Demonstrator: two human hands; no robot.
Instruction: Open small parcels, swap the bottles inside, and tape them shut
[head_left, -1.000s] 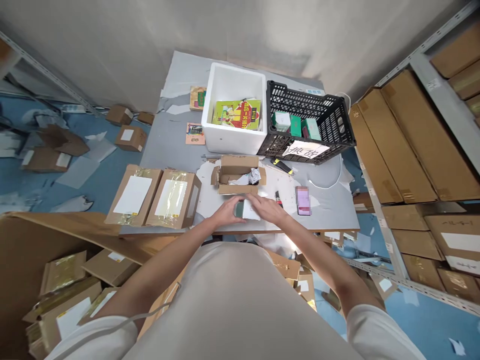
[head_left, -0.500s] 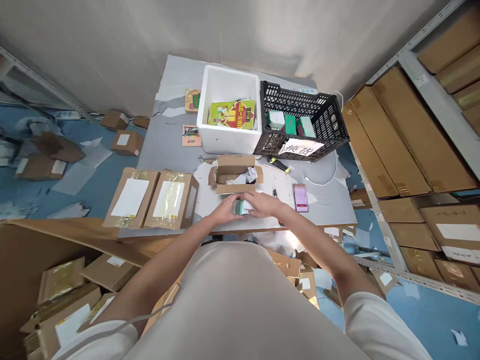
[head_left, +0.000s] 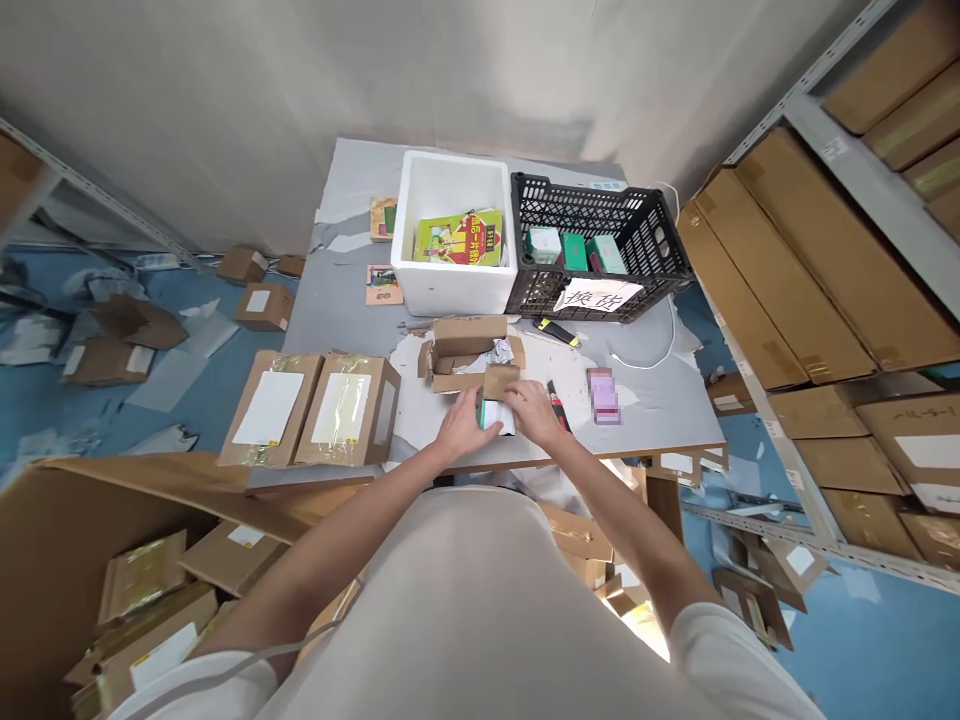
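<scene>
Near the front edge of the surface, a small white-and-green carton is clasped by the left hand, fingers partly curled. Its raised brown flap is touched by the right hand, fingers bent, closure indeterminable. Beyond, an open cardboard box is noted.

Two taped brown cardboard parcels left of the left hand; a flat pink-screened phone right of the right hand.
Beyond both hands, a white rectangular foam box holds yellow-green books; farther right, grey metal shelving bears long brown cardboard cartons.
</scene>
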